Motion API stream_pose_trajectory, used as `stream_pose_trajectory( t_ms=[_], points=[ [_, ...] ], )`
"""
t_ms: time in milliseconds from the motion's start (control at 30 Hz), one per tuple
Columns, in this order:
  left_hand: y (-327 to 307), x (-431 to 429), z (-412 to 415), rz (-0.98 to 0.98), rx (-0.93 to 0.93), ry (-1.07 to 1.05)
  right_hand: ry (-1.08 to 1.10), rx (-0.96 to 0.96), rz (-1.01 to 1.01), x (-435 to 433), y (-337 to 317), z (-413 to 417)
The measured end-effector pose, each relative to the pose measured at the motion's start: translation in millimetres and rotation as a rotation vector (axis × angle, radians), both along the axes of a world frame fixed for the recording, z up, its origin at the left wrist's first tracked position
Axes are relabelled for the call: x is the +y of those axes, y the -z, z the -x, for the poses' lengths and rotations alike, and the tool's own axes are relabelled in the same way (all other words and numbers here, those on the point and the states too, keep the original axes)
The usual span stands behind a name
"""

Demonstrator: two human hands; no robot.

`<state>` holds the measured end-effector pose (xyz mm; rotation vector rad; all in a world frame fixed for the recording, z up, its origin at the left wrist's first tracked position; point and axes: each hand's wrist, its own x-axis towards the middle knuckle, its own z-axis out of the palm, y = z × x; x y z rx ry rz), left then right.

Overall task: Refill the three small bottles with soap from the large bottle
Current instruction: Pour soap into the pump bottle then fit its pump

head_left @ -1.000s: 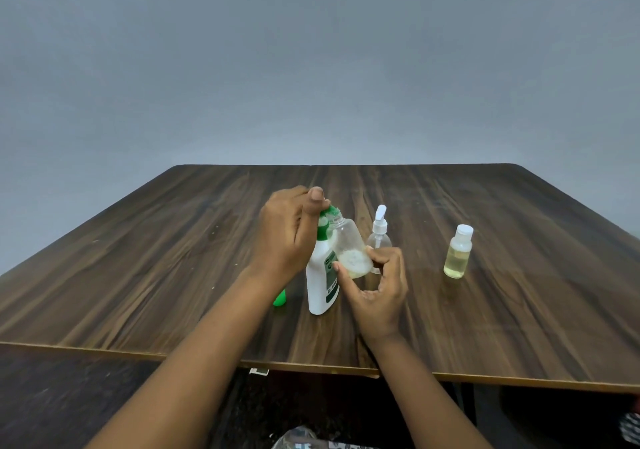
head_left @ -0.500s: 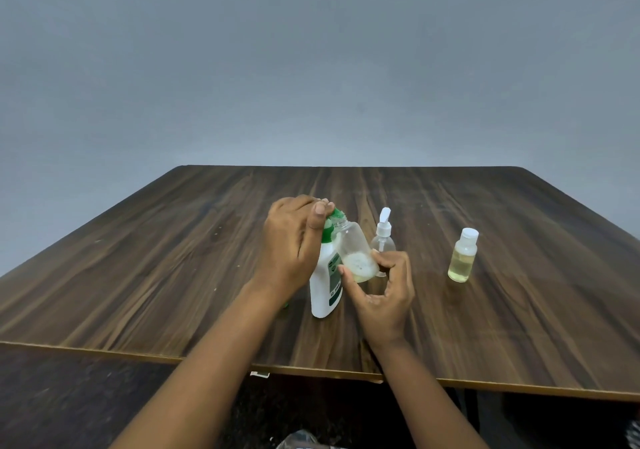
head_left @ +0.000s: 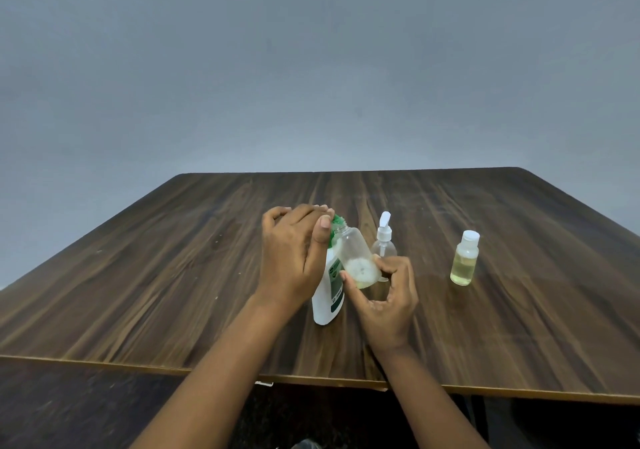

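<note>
dark wood table (head_left: 173,292) fills lower frame; standing on it, centre: my large white bottle (head_left: 322,310), pump bottle (head_left: 383,240) just right, capped bottle (head_left: 464,261) further right.

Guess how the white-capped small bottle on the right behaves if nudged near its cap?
The capped bottle likely tips rather than slides: tall, narrow base, standing free. Well over half full of yellowish liquid, so probably some heft. Smooth clear wall, perhaps slippery.

large bottle (head_left: 327,304): 1 | small bottles: 3 – open bottle (head_left: 355,254) touching large bottle, pump bottle (head_left: 384,237) just right of it, capped bottle (head_left: 464,261) farther right | hands: 2 – left hand (head_left: 294,258), right hand (head_left: 388,303) | table (head_left: 138,292): 1
</note>
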<state>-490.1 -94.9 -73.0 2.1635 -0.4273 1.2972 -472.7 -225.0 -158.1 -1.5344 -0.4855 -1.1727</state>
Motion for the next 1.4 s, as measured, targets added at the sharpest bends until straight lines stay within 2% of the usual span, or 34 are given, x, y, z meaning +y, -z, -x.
stream_pose_trajectory(
  t_ms=[133,333,600,833,1067,1200,1400],
  points=[
    [-10,0,0,-0.02,0.006,0.02,-0.004,-0.008,-0.01,2,-1,-2],
    [10,-2,-3,0.025,-0.009,-0.025,0.0,-0.01,0.024,-1,0,0],
    [-10,-2,-1,0.016,-0.001,0.029,-0.013,0.002,-0.008,1,-2,-1],
    [13,-2,-4,0.082,-0.01,0.009,0.003,-0.007,0.023,-1,2,-2],
    [-7,-3,0,0.016,-0.012,0.039,-0.027,0.017,-0.015,1,0,-1],
    [1,-3,0,0.049,-0.012,0.031,-0.02,0.013,-0.004,0,0,-1],
    [8,-5,2,-0.015,0.025,0.014,-0.025,0.023,0.005,-2,1,2]
  ],
)
